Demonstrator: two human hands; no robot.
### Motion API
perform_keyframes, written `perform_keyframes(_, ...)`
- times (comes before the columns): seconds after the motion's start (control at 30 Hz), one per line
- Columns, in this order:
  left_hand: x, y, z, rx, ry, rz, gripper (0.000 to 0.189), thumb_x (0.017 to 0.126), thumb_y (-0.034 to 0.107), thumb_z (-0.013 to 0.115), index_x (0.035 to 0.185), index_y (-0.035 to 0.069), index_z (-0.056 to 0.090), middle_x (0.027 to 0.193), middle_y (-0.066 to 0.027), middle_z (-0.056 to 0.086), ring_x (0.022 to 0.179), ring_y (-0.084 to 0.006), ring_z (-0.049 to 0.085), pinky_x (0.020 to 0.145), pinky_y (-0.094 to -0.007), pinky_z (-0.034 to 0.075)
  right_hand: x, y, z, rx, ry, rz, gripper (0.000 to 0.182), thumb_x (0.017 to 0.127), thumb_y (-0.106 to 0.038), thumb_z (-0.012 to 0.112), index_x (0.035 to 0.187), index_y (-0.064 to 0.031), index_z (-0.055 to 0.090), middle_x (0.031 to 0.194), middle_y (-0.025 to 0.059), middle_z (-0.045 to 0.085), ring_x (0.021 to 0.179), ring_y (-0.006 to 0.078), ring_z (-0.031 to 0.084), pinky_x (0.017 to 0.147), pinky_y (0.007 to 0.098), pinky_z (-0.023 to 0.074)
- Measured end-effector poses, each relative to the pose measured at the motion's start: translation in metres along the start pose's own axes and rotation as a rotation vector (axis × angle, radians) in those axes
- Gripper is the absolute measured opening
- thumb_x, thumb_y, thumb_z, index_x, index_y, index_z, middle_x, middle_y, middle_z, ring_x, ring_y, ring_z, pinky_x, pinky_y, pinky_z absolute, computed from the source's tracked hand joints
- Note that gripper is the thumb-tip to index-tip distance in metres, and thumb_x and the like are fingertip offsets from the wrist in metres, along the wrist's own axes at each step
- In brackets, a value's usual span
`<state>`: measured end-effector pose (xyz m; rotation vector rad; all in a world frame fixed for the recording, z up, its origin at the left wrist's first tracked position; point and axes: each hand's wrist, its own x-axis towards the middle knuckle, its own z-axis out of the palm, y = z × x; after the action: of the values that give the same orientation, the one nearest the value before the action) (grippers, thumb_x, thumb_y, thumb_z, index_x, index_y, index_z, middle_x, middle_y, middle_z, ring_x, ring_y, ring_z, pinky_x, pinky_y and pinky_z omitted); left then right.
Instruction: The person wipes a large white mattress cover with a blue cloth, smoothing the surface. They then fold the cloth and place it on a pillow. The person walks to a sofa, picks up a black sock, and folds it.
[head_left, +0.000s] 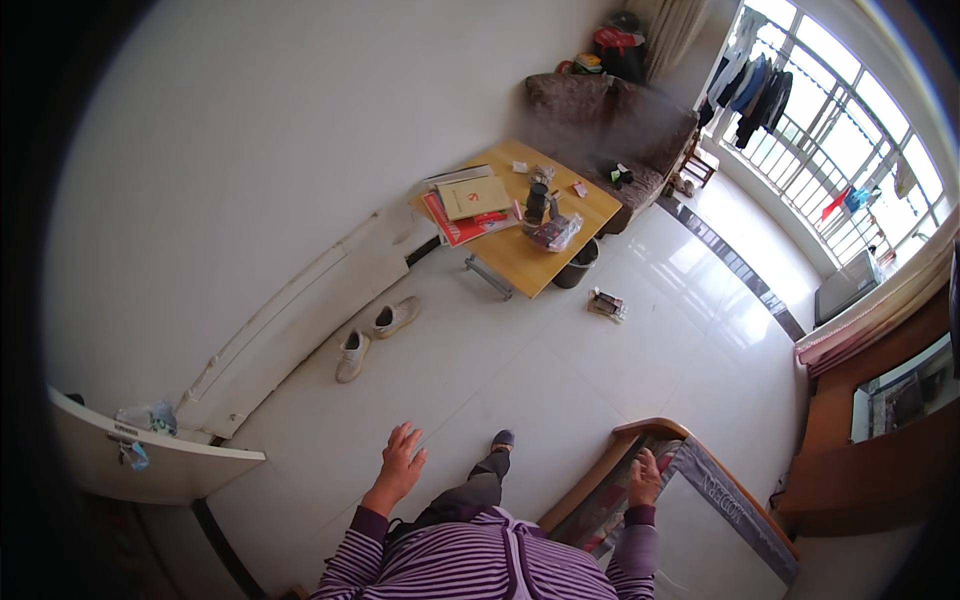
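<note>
My left hand (400, 466) is raised in front of my body above the tiled floor (465, 367), empty, with its fingers apart. On the other side my right hand (644, 478) hangs over the near edge of a low wooden table (670, 427) with a fabric runner (720, 491) that bears writing. Its fingers are loosely spread and nothing shows in them; whether it touches the table I cannot tell. One foot in a dark shoe (503, 439) is stretched forward on the floor between the hands.
A folding table (517, 262) ahead bears booklets (474, 197), a dark flask (537, 201) and a plastic bag (559, 232). Beside it stand a waste bin (574, 271) and a brown sofa (574, 109). Sneakers (396, 316) and a small packet (607, 305) lie on the floor. A white cabinet (161, 469) is left.
</note>
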<state>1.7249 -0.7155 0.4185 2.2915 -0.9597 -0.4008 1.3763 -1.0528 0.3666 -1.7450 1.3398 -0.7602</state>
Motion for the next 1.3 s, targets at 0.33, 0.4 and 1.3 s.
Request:
perform_keyframes(0.33, 0.217, 0.105, 0.040, 0.005, -0.045, 0.119, 0.044, 0.092, 0.023, 0.055, 0.130, 0.003, 0.047, 0.143, -0.0191, 0.035, 0.135, -0.0391, 0.029, 0.106, -0.0480, 0.030, 0.116, 0.010, 0.001, -0.310, -0.227, 0.083, 0.035, 0.085, -0.013, 0.062, 0.119, -0.0050, 0.057, 0.095, 0.0147, 0.068, 0.082, 0.0243, 0.067, 0.074, 0.0350, 0.0542)
perform_keyframes(0.4, 0.249, 0.125, 0.049, -0.014, -0.049, 0.123, 0.043, 0.093, 0.023, 0.054, 0.130, 0.003, 0.047, 0.143, -0.0189, 0.036, 0.135, -0.0389, 0.030, 0.106, -0.0480, 0.030, 0.145, 0.027, -0.009, -0.307, -0.174, 0.115, 0.034, 0.084, -0.015, 0.062, 0.117, -0.0047, 0.059, 0.095, 0.0151, 0.068, 0.084, 0.0255, 0.067, 0.077, 0.0358, 0.0541)
perform_keyframes(1.3, 0.643, 0.327, 0.246, -0.255, 0.142, -0.198, 0.038, 0.094, 0.020, 0.055, 0.127, 0.001, 0.051, 0.139, -0.0178, 0.042, 0.131, -0.0357, 0.037, 0.106, -0.0427, 0.033, 0.819, -0.079, 0.094, -0.359, -0.570, -0.283, 0.024, 0.090, -0.010, 0.056, 0.111, -0.0021, 0.063, 0.089, 0.0139, 0.069, 0.077, 0.0233, 0.066, 0.067, 0.0334, 0.0504)
